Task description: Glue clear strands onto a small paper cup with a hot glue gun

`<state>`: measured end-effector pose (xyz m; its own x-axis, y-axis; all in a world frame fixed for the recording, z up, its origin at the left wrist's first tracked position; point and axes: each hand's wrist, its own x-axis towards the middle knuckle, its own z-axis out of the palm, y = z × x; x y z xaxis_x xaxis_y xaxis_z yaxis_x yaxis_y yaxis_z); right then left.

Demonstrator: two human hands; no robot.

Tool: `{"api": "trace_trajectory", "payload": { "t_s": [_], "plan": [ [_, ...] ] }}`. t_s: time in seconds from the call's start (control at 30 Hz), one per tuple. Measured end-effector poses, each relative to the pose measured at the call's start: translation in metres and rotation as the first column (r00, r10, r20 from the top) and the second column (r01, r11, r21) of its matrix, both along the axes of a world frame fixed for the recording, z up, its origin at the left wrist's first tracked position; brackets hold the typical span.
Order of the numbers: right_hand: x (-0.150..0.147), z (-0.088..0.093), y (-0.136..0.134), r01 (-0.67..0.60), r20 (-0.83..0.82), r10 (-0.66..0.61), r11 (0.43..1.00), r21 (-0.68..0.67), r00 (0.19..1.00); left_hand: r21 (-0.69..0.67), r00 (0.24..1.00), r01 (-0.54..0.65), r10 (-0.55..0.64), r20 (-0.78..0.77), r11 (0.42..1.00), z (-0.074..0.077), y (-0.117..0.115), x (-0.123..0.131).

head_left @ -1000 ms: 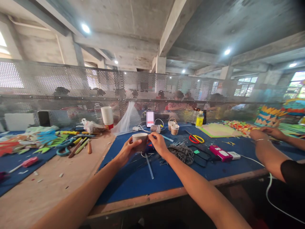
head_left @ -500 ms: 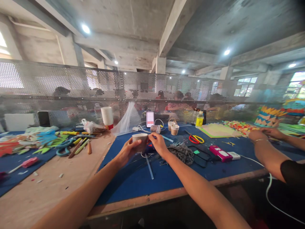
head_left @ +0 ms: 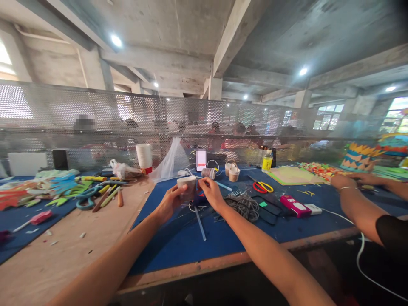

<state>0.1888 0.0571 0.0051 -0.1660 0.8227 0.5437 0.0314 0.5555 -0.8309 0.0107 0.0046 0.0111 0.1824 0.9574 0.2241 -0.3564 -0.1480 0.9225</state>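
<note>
My left hand (head_left: 168, 204) is wrapped round a small brown paper cup (head_left: 186, 187), held just above the blue mat (head_left: 178, 242). My right hand (head_left: 211, 193) pinches at the cup's right rim with fingers pressed together; what it pinches is too small to name. Below the hands lie a thin clear stick (head_left: 200, 219) and a tangle of grey twine (head_left: 244, 205). A spool of twine (head_left: 208, 173) stands just behind the cup.
Red-and-yellow scissors (head_left: 262, 185), a pink device with a white cable (head_left: 295, 205), two small cups (head_left: 232, 171), a phone (head_left: 201, 158), a yellow bottle (head_left: 267, 161) and a cup stack (head_left: 144, 157) crowd the table. Pencils and foam cutouts (head_left: 60, 187) lie left. A co-worker's arms (head_left: 357, 204) work at right. Perforated screen behind.
The cup has tilted slightly toward me and my right fingers have shifted along its rim. Otherwise the hands stay in place.
</note>
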Motion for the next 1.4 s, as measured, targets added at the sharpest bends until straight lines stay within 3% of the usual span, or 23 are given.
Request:
{"api": "trace_trajectory", "payload": {
  "t_s": [0.13, 0.33, 0.57, 0.77, 1.0, 1.23, 1.4],
  "plan": [
    [0.000, -0.002, -0.002, 0.003, 0.026, -0.003, 1.000, 0.021, 1.000, -0.012, 1.000, -0.003, 0.003, 0.015, 1.000, 0.001, 0.000, -0.001],
    [0.000, -0.002, -0.003, 0.017, 0.044, -0.019, 0.999, 0.038, 0.999, -0.050, 0.987, -0.156, 0.157, 0.018, 0.986, -0.006, 0.007, -0.002],
    [-0.001, -0.002, -0.006, 0.059, 0.128, -0.075, 0.990, 0.126, 0.989, -0.003, 0.994, -0.109, 0.109, -0.021, 0.994, -0.004, 0.002, 0.002],
    [-0.003, 0.000, -0.014, 0.079, 0.202, -0.133, 0.963, 0.256, 0.970, 0.002, 0.974, -0.204, 0.203, -0.102, 0.979, -0.006, 0.003, 0.005],
    [-0.002, -0.001, -0.013, 0.104, 0.208, -0.168, 0.951, 0.290, 0.963, -0.009, 0.970, -0.225, 0.224, -0.090, 0.974, -0.004, 0.003, 0.004],
    [-0.002, 0.001, -0.024, 0.075, 0.325, -0.290, 0.838, 0.541, 0.900, 0.005, 0.959, -0.272, 0.272, -0.076, 0.962, -0.008, 0.006, 0.001],
    [0.000, 0.003, -0.026, 0.060, 0.342, -0.325, 0.797, 0.601, 0.882, -0.014, 0.937, -0.347, 0.346, -0.044, 0.938, -0.009, 0.010, 0.000]
  ]
}}
